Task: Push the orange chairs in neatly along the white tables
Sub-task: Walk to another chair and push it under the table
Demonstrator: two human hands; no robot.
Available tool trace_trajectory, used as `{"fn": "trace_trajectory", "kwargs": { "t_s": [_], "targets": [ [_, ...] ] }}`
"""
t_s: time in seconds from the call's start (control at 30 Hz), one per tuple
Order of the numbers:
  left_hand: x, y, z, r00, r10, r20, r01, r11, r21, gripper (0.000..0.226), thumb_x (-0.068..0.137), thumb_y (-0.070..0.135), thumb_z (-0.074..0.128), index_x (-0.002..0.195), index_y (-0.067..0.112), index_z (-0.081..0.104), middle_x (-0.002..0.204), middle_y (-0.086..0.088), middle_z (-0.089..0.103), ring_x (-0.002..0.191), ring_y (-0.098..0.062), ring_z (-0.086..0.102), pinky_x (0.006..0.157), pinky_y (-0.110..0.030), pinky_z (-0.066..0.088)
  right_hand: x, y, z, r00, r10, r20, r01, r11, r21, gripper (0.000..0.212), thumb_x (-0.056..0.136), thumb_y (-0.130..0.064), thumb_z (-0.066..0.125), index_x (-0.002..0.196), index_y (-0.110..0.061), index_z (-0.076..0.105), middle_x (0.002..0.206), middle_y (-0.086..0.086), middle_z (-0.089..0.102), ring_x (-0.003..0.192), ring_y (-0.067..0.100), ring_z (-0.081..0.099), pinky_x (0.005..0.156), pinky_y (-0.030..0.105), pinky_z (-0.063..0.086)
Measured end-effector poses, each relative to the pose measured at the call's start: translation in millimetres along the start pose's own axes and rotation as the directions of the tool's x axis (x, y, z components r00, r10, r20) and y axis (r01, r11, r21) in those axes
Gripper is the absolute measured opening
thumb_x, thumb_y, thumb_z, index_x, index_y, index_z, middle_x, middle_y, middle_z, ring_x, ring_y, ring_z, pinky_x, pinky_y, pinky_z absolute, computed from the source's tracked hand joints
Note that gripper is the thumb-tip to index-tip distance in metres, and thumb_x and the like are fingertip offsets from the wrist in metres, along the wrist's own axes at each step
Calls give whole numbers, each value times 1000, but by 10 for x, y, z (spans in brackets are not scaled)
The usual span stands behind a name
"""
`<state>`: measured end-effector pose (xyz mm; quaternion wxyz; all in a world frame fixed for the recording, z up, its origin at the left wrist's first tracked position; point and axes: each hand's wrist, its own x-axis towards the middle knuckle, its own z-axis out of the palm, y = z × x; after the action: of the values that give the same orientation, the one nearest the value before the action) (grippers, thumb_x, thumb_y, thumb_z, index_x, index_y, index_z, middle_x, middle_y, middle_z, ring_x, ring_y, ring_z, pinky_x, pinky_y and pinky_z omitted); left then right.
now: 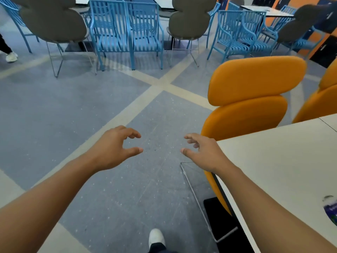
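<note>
An orange padded chair (pixel 255 92) stands at the right, its seat tucked under the near corner of a white table (pixel 284 161). A second orange chair (pixel 322 99) shows at the right edge, also against the table. My left hand (pixel 116 148) hovers over the floor with loosely curled fingers and holds nothing. My right hand (pixel 202 152) hovers just left of the table corner and the chair's lower back, fingers loosely curled, holding nothing and touching neither.
Blue slatted metal chairs (pixel 127 33) and grey padded chairs (pixel 54 21) stand in rows at the back around other tables. Another person's leg and white shoe (pixel 11 56) are at the far left. A round blue-green object (pixel 331 212) lies on the table. My white shoe (pixel 156 237) is below.
</note>
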<state>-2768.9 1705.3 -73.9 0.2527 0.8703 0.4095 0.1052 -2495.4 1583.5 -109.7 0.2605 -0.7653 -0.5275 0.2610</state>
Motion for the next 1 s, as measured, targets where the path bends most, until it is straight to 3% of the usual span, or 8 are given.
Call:
{"fn": "trace_trajectory", "kwargs": {
  "t_s": [0.47,0.73,1.0],
  "targets": [
    [2223,-746,-537,998,52,43,-51,999,-14,40,79,49,71,114,34,61,115,8,59,101,-10,55,81,-24,39,2118,-225,-69,998,63,-17,-63,997,-35,57,89,-54,66,141,-40,47,143,-7,53,128,19,50,103,45,46],
    [3774,-1441,-917,972,184,146,-181,983,-30,41,79,51,70,115,34,61,114,9,58,99,-8,54,80,-23,38,3413,-483,44,970,210,-119,-211,977,2,56,91,-51,66,142,-36,47,145,-6,51,130,20,48,106,48,44],
    [4957,-1676,-1242,923,317,219,-320,947,-25,42,79,51,69,117,35,61,113,10,59,99,-8,54,83,-23,39,4240,-686,-96,924,288,-251,-292,956,25,56,89,-55,66,140,-41,48,143,-8,53,129,19,49,105,45,44]
  ]
}}
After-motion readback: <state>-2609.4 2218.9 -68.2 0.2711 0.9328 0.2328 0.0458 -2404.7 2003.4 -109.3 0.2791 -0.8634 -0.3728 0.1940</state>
